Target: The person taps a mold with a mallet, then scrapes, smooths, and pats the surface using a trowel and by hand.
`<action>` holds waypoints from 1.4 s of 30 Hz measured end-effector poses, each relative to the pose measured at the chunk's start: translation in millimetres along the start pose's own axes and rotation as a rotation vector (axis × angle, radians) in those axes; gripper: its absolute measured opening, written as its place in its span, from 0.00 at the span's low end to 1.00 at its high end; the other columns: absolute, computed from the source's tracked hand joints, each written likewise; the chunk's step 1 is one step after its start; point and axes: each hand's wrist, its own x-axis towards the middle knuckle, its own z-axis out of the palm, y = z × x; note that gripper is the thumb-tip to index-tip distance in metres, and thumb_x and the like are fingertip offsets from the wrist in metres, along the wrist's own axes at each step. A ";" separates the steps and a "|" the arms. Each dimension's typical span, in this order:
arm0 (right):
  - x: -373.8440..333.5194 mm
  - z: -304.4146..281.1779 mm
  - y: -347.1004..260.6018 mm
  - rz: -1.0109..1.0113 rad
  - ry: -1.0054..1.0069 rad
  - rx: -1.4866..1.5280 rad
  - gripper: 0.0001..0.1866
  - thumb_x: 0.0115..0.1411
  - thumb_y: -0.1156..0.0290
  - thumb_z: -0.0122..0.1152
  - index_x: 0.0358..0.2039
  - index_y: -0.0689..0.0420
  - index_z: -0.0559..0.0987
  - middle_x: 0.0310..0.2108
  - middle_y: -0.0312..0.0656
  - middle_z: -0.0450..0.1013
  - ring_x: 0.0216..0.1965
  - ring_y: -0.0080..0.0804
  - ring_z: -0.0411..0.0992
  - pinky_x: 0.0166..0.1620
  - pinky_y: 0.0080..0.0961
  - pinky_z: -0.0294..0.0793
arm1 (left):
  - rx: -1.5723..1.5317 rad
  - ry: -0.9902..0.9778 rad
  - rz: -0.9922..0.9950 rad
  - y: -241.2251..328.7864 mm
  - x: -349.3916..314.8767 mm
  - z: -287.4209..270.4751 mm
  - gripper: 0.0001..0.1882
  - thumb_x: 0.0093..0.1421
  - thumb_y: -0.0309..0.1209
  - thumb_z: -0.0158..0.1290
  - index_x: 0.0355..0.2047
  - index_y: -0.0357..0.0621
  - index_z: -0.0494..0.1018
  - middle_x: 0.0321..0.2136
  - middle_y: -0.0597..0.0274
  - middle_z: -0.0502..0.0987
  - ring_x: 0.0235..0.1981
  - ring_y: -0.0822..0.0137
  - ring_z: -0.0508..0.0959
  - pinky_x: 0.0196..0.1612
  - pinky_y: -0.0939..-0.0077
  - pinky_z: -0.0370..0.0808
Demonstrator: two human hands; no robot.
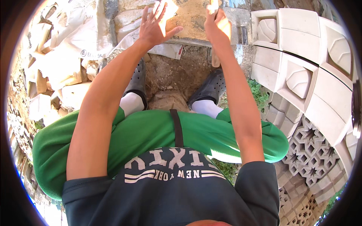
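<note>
My left hand [155, 28] is at the top of the view with its fingers spread and the thumb out to the right. It is over the near left part of a flat, sandy-brown work surface [190, 22]; whether the palm touches it I cannot tell. My right hand [218, 28] is closed around a tool with a wooden handle [215, 60], to the right of that surface. The rounded handle end sticks out below the hand, toward me. The tool's working end does not show, so its kind stays unclear.
Cream moulded blocks [298, 75] are stacked along the right, with star-patterned lattice blocks [311, 150] nearer me. Pale sacks [85, 28] and broken pieces [71, 96] lie at the left. My feet in dark clogs [209, 88] flank bare soil [166, 71] below the work surface.
</note>
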 end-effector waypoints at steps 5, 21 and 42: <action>-7.5 0.5 12.0 -0.083 -0.182 -0.265 0.28 0.69 0.47 0.46 0.40 0.64 0.77 0.31 0.63 0.78 0.38 0.59 0.79 0.41 0.49 0.78 | -0.042 -0.044 0.140 -1.8 -2.7 5.9 0.43 0.60 0.57 0.58 0.63 0.32 0.67 0.63 0.50 0.70 0.66 0.51 0.66 0.70 0.51 0.57; -44.7 -0.6 3.0 -0.012 -0.243 -0.277 0.25 0.71 0.50 0.48 0.43 0.62 0.77 0.30 0.60 0.78 0.36 0.56 0.79 0.34 0.43 0.79 | -0.101 -0.097 0.087 -22.7 -21.0 -9.9 0.54 0.52 0.59 0.64 0.67 0.31 0.58 0.67 0.51 0.63 0.69 0.48 0.59 0.71 0.52 0.54; -77.2 -5.5 49.3 -0.208 -0.088 -0.305 0.23 0.68 0.51 0.55 0.29 0.61 0.73 0.17 0.56 0.73 0.22 0.61 0.74 0.24 0.48 0.72 | -0.124 -0.109 0.172 -6.4 -14.7 -6.1 0.53 0.48 0.66 0.62 0.67 0.48 0.63 0.67 0.59 0.64 0.69 0.57 0.61 0.73 0.50 0.51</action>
